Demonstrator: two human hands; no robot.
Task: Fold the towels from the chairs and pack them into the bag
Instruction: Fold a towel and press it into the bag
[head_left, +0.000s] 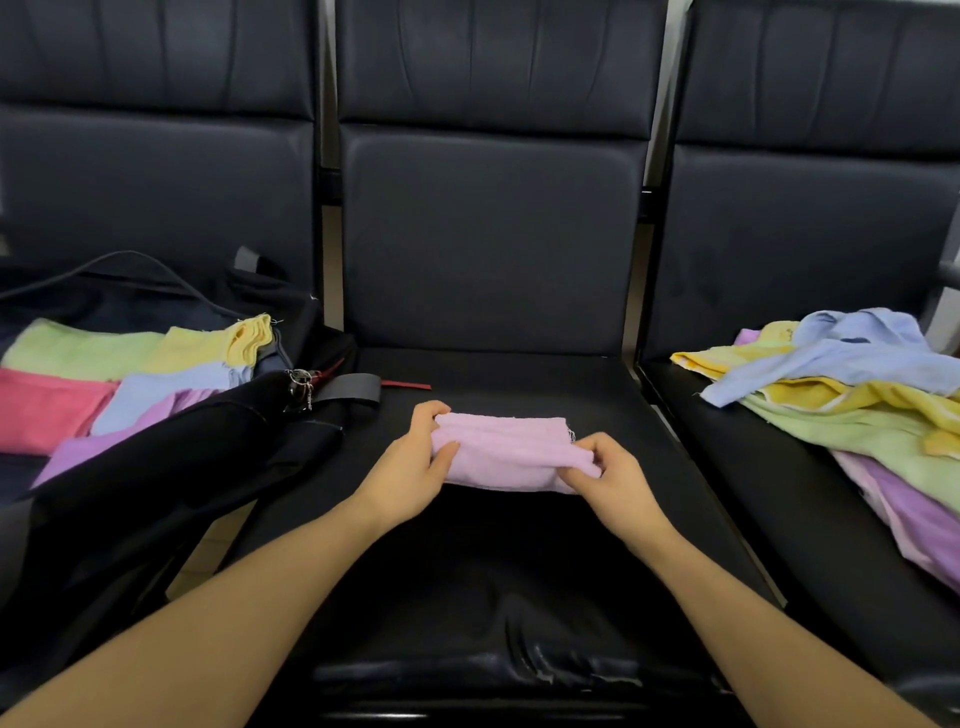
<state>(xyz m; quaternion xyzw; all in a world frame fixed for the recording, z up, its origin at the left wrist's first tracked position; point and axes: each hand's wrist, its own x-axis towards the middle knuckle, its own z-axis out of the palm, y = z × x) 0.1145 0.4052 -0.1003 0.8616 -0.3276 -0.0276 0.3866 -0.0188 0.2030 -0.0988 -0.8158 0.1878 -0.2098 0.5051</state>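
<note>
Three black padded chairs (493, 249) fill the view. On the left seat, an open black fabric bag (156, 467) holds folded pastel towels (130, 364), partly hidden. At centre, left hand (415, 467) and right hand (613, 483) pinch a folded pink towel (509, 452). Unfolded crumpled towels (857, 395) lie right, cut off.

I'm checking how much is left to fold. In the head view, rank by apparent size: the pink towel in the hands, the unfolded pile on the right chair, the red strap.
1. unfolded pile
2. pink towel
3. red strap
The wide lens distorts the pile at the edge, but the order holds.
</note>
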